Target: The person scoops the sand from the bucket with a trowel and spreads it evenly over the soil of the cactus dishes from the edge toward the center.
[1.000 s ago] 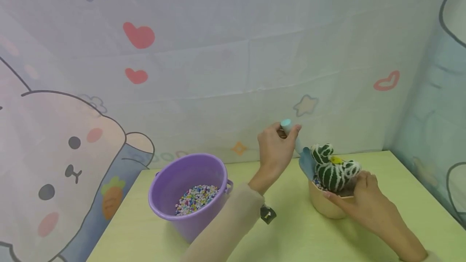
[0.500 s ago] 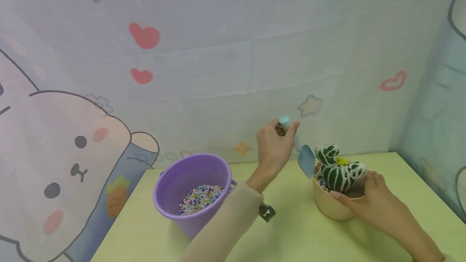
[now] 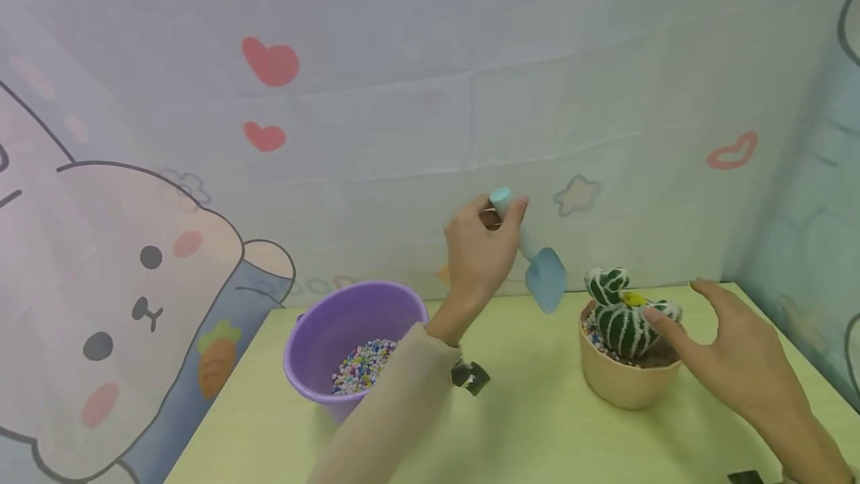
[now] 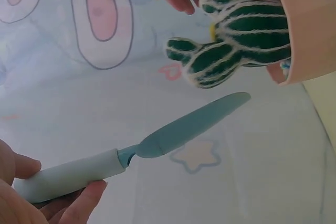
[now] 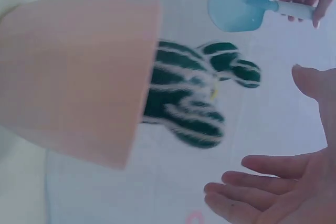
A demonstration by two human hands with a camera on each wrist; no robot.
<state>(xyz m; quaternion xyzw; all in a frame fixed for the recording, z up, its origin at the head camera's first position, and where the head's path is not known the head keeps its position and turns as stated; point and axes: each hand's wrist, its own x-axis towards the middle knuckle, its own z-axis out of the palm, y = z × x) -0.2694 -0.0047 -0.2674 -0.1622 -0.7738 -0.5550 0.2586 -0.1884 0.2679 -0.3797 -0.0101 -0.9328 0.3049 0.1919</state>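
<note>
My left hand (image 3: 480, 252) grips the pale handle of a small blue trowel (image 3: 546, 279), its blade pointing down in the air between the bucket and the pot. In the left wrist view the trowel blade (image 4: 191, 126) looks bare. A green, white-striped cactus (image 3: 623, 327) with a yellow spot stands in a peach flower pot (image 3: 628, 387), with small coloured beads at its left side. My right hand (image 3: 746, 357) hovers at the pot's right, thumb and fingers spread, holding nothing. In the right wrist view a gap shows between these fingers and the cactus (image 5: 181, 85).
A purple bucket (image 3: 302, 349) part filled with coloured beads (image 3: 363, 366) stands on the left of the light green table (image 3: 537, 424), partly behind my left forearm. A printed cloth (image 3: 403, 133) hangs behind the table.
My left hand has lifted the trowel from the pot's rim and moved it up and left. The right hand has let go of the pot and drawn back to the right, fingers spreading.
</note>
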